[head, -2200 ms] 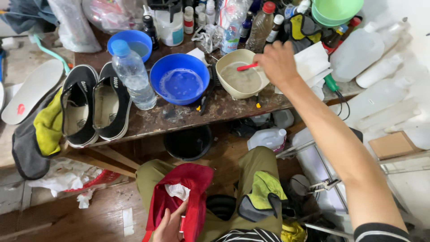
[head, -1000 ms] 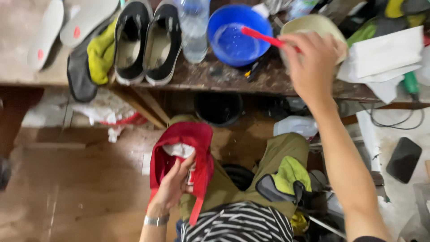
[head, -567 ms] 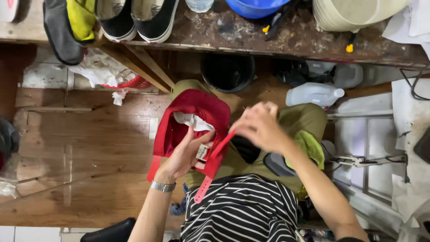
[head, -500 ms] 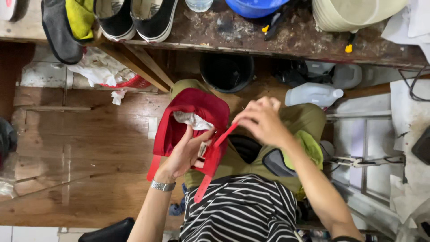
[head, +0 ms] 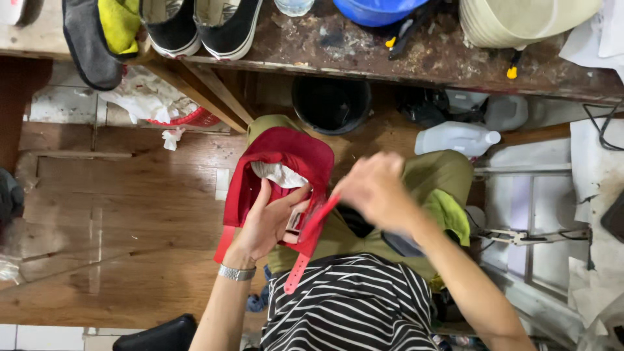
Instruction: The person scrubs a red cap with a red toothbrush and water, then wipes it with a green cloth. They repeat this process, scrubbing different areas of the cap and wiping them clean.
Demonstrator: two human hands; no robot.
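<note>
Left hand cupped a red cap over the lap; blurred right hand gripped a red brush against it, cleaning seemingly just begun.

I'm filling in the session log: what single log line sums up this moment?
left hand: holds red cap on lap | right hand: blurred, red brush at cap | bench edge above

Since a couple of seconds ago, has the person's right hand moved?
Yes. The right hand has come down from the bowl on the workbench to the red cap on the lap.
</note>
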